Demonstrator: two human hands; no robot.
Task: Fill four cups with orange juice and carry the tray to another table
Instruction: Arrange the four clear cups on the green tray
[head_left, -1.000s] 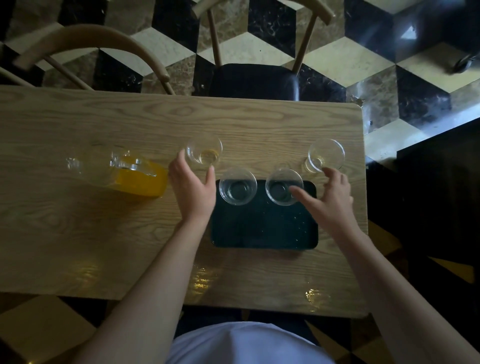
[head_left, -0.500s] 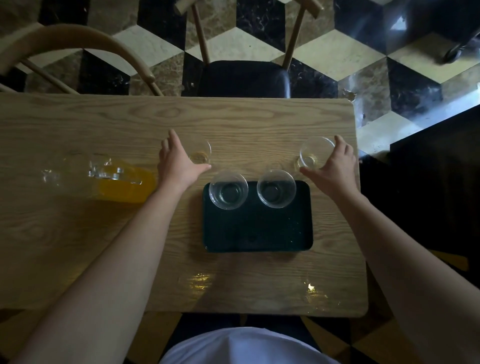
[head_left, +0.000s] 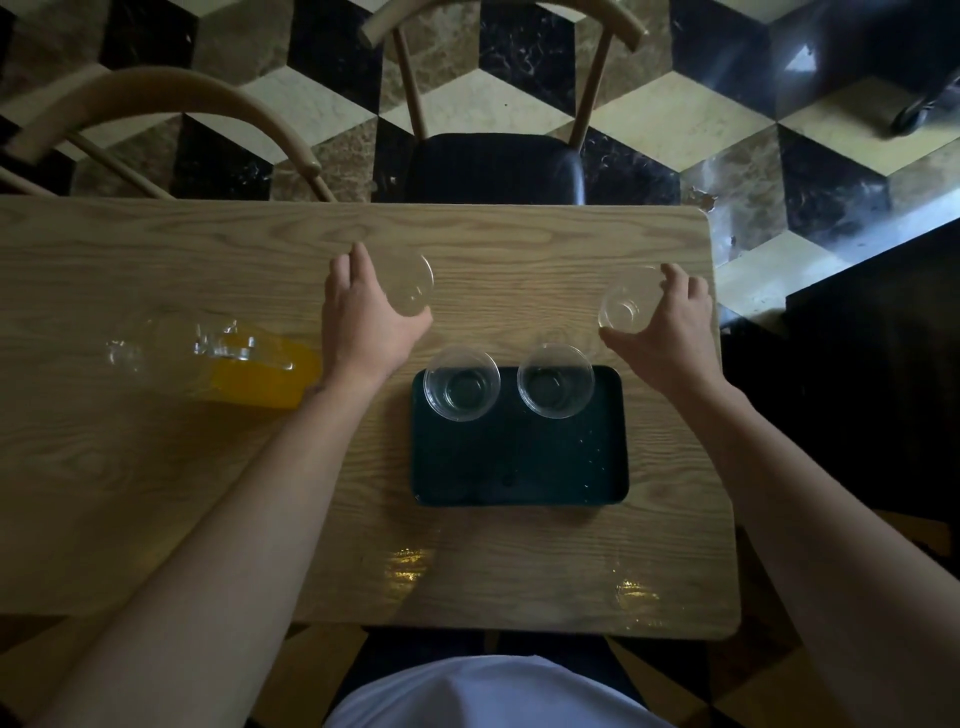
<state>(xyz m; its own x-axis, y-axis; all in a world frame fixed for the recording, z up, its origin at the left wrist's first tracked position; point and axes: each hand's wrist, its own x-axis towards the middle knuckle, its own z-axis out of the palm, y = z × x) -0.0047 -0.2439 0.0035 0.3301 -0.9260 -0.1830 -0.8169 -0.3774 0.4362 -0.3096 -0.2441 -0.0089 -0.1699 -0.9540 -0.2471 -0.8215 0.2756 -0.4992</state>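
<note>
A dark tray (head_left: 519, 467) lies on the wooden table (head_left: 156, 493). Two empty clear cups stand on its far edge, one at the left (head_left: 461, 382) and one at the right (head_left: 555, 380). Beyond the tray, my left hand (head_left: 363, 317) wraps around a third clear cup (head_left: 413, 283) on the table. My right hand (head_left: 662, 332) wraps around a fourth clear cup (head_left: 623, 306) near the table's right edge. A glass jug of orange juice (head_left: 244, 371) stands at the left, beside my left wrist.
Two wooden chairs stand across the table, one with a dark seat (head_left: 493, 166) and one with a curved back (head_left: 171, 109). The table's right edge is close to my right hand. A dark surface (head_left: 883, 364) lies to the right.
Both hands reached away from me and closed around the two cups standing on the table beyond the tray. The cups on the tray and the jug stayed put.
</note>
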